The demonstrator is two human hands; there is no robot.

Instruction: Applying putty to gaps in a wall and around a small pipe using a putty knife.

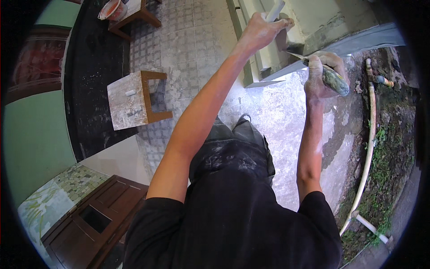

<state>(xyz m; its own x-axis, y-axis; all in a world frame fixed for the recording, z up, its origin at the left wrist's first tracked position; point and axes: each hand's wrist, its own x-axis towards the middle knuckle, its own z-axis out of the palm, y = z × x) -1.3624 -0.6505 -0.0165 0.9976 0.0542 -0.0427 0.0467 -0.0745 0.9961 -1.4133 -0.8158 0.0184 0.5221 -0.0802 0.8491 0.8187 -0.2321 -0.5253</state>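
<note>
We see the left hand [262, 29] raised high and closed around a white flat tool [274, 11], of which only the upper end comes out above the fingers; what kind of tool it is we cannot tell. The hand is dusted with white powder and rests against the pale wall edge [313, 20]. To the right of it and a little lower, the right hand [323, 76] is closed in a fist around the handle of a putty knife [333, 80], grey-green and stained. The thin blade [295, 56] of this knife points toward the left hand and touches the dark gap in the wall edge, just below the left fingers. Right of the right hand runs a white pipe [371, 130] along the mossy ground. Far left of the left arm stands a wooden stool [134, 101] on the tiled floor [188, 40].
</note>
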